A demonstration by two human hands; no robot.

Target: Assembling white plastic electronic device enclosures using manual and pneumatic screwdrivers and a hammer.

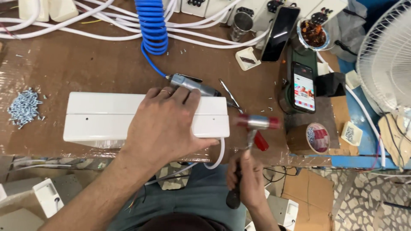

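My left hand (pixel 165 124) lies flat on the right part of a long white plastic box (pixel 102 117) that rests on the brown bench near its front edge. A white cable (pixel 218 156) loops out of the box's right end. My right hand (pixel 248 179) grips the black handle of a small hammer (pixel 256 123) with a red and metal head, blurred, just right of the box's end. A pneumatic screwdriver (pixel 195 85) on a blue coiled hose (pixel 152 25) lies behind the box.
A heap of screws (pixel 23 107) lies at the left. Two phones (pixel 303 85), a metal cup (pixel 240 25), a tape roll with screws (pixel 317 137), white cables and white socket boxes fill the back. A white fan (pixel 385 55) stands at the right.
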